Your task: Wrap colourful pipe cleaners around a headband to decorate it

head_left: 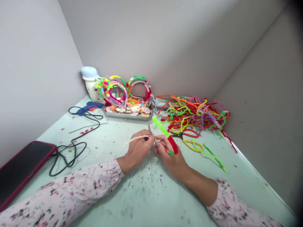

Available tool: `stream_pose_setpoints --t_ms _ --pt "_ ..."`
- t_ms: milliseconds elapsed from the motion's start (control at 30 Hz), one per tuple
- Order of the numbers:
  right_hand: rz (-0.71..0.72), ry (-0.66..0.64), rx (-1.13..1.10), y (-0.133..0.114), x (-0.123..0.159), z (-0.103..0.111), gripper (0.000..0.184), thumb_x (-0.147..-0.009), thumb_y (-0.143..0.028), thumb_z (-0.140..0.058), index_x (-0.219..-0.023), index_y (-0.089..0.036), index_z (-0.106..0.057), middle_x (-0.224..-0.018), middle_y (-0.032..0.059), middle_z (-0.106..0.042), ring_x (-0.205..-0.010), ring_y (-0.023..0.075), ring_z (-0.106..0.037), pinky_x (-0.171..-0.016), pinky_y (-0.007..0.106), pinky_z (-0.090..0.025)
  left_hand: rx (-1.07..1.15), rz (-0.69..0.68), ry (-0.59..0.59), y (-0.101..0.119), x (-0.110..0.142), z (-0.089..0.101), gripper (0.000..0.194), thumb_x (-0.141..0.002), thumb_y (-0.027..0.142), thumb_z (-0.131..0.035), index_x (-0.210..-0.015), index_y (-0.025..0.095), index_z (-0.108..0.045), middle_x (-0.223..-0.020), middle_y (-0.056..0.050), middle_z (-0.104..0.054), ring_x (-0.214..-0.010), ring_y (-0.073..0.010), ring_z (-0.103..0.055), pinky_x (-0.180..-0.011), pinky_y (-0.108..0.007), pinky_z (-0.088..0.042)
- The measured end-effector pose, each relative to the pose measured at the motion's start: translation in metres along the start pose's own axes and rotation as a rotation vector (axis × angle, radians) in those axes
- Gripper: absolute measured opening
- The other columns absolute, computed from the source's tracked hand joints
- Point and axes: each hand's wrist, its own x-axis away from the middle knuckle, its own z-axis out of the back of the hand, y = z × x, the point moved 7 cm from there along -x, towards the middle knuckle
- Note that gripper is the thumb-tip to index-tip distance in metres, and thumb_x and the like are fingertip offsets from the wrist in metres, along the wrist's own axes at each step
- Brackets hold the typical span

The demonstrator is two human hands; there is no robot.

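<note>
Close together above the middle of the table, my left hand [140, 145] and my right hand [171, 157] meet at the fingertips. A pale pipe cleaner [137, 138] is pinched in my left hand, one end sticking out to the left. My right hand is closed on a headband [173, 144] wrapped in green and red pipe cleaner, with a bit of pink near the palm. Part of the band's thin bare strip shows above my left fingers. The exact spot where pipe cleaner and band meet is hidden by my fingers.
Behind my hands stands a metal tray [127, 116] of shells with wrapped headbands on top. A pile of pipe cleaners [196, 113] and scissors [193, 145] lie right. Left are a glue gun [90, 107], its cord [74, 143], a phone [26, 167] and a cup [91, 85].
</note>
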Motion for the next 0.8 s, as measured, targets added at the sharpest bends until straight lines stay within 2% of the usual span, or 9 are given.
stream_pose_setpoints --t_ms 133,267,367,433,533,633,800 --pt "-0.033 0.013 -0.053 -0.002 0.000 0.001 0.015 -0.088 -0.033 -0.047 -0.095 -0.022 -0.055 -0.068 -0.0010 -0.060 -0.065 0.0149 -0.057 -0.061 0.026 -0.043 0.032 0.067 -0.012 -0.004 0.001 -0.003 0.023 -0.082 0.022 -0.042 -0.062 0.018 -0.053 -0.065 0.000 -0.056 -0.063 -0.0126 -0.050 -0.058 -0.023 -0.036" --pt "-0.130 0.007 -0.262 -0.001 -0.006 0.004 0.019 -0.087 -0.034 -0.048 -0.100 -0.022 -0.054 -0.062 -0.0028 -0.058 -0.058 0.0129 -0.053 -0.057 0.025 -0.043 0.133 -0.018 -0.070 0.000 0.003 -0.010 0.026 -0.085 0.023 -0.041 -0.067 0.017 -0.058 -0.074 -0.002 -0.059 -0.071 -0.0135 -0.054 -0.065 -0.024 -0.040" --pt "-0.182 0.020 -0.389 0.004 -0.010 0.008 0.020 -0.086 -0.033 -0.049 -0.101 -0.021 -0.052 -0.062 -0.0033 -0.059 -0.055 0.0110 -0.051 -0.055 0.023 -0.041 0.230 -0.023 -0.039 -0.003 0.002 -0.011 0.019 -0.084 0.022 -0.045 -0.085 0.016 -0.063 -0.088 -0.004 -0.062 -0.080 -0.0146 -0.056 -0.070 -0.024 -0.042" --pt "-0.193 0.022 -0.425 0.008 -0.012 0.010 0.020 -0.086 -0.034 -0.049 -0.101 -0.021 -0.053 -0.062 -0.0033 -0.060 -0.054 0.0102 -0.051 -0.054 0.023 -0.040 0.301 0.045 -0.026 -0.010 0.000 -0.011 0.021 -0.084 0.024 -0.046 -0.094 0.016 -0.063 -0.086 -0.004 -0.063 -0.073 -0.0133 -0.055 -0.065 -0.024 -0.042" --pt "-0.188 0.004 -0.427 0.013 -0.011 0.010 0.020 -0.086 -0.035 -0.050 -0.100 -0.021 -0.054 -0.062 -0.0033 -0.060 -0.053 0.0097 -0.051 -0.053 0.022 -0.039 0.427 0.143 -0.056 -0.019 -0.003 -0.015 0.019 -0.082 0.026 -0.049 -0.086 0.015 -0.063 -0.077 -0.002 -0.061 -0.057 -0.0099 -0.050 -0.054 -0.022 -0.038" --pt "-0.187 -0.006 -0.413 0.014 -0.010 0.009 0.020 -0.086 -0.035 -0.050 -0.100 -0.021 -0.054 -0.062 -0.0032 -0.061 -0.053 0.0098 -0.051 -0.054 0.022 -0.040 0.519 0.176 -0.086 -0.023 -0.004 -0.018 0.017 -0.079 0.025 -0.051 -0.075 0.014 -0.063 -0.078 -0.002 -0.061 -0.053 -0.0079 -0.048 -0.051 -0.022 -0.035" --pt "-0.208 -0.023 -0.390 0.009 -0.009 0.009 0.020 -0.086 -0.035 -0.050 -0.099 -0.020 -0.055 -0.061 -0.0032 -0.060 -0.053 0.0102 -0.051 -0.053 0.023 -0.040 0.576 0.181 -0.111 -0.022 -0.003 -0.020 0.018 -0.078 0.027 -0.054 -0.077 0.012 -0.064 -0.069 0.000 -0.057 -0.051 -0.0072 -0.045 -0.049 -0.021 -0.033"
